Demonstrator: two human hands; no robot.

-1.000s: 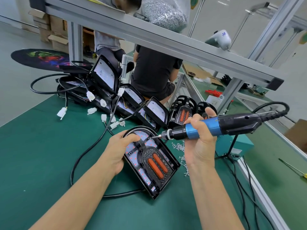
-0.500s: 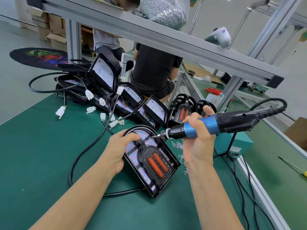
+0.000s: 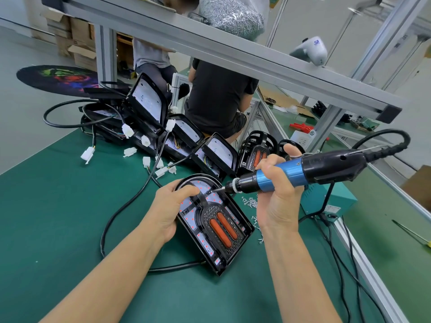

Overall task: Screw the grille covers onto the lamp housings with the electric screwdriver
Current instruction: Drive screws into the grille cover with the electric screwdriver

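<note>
The housing is lying flat on the green mat at the centre of the frame, rounded end pointing away, with the grille and its two orange bars sitting in the lower half. The left hand is gripping the housing's left rim, thumb lying across the rounded top to pin it down. From the right, the right hand is wrapping round the blue barrel of the driver, and the bit is angling down to a spot just above the grille's top edge.

This looks like a screw going in near the top of the cover; whether the screw is already seated I cannot tell, it is too small. Next, I would guess, the bit needs holding square to the hole and pressing down, then another screw from the loose screws lying just right of the housing. More housings are leaning in a row in the upper middle, behind this one.
</note>
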